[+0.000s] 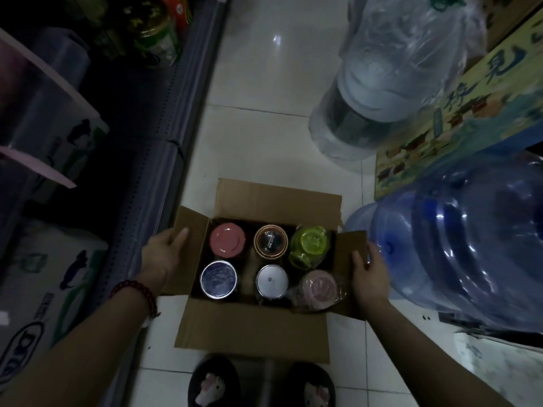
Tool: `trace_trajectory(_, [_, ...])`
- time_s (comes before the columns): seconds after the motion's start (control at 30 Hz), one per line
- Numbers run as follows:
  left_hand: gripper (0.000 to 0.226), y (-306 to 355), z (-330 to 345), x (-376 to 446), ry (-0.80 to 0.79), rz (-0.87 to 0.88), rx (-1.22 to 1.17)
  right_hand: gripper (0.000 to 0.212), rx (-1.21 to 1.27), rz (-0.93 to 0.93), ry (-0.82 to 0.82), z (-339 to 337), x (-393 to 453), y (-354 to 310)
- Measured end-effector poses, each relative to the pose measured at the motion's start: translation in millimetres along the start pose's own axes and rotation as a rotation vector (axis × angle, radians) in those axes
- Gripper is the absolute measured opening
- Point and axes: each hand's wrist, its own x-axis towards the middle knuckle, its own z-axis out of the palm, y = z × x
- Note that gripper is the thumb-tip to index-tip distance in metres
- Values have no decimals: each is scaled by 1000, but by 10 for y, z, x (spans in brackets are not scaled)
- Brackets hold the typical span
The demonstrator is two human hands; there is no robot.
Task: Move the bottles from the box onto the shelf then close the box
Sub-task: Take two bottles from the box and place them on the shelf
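Note:
An open cardboard box sits on the tiled floor with all its flaps folded out. Several bottles stand upright inside in two rows: pink lid, brown-rimmed lid, green lid at the back; silver lid, white lid, plastic-wrapped pink lid at the front. My left hand holds the box's left flap. My right hand holds the right flap. The shelf runs along the left, dark.
Two large blue water jugs lie right of the box, and a plastic-wrapped jug stands behind. A printed carton is at far right. Bagged goods fill the lower shelf. My slippers touch the near flap.

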Motion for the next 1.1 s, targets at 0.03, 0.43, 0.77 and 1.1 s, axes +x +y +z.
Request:
trace_trajectory(0.03, [32,6,-6,-29,-6,-4,-10,36,0,2,-3,-6,-15,-32])
trace_trajectory(0.43, [33,297,-382,-480,44,-77,-8,40,-63,-1,-35,-340,-294,-508])
trace_trajectory(0.77, [32,1104,-1291,-1365,95,-42,68,40,-32,-36,-50,-1184,-924,-1352])
trace_trajectory(1.1, [35,1899,-2140,-2527,65,49,143,35,-44,-23,35,-2371,-1829,-2118])
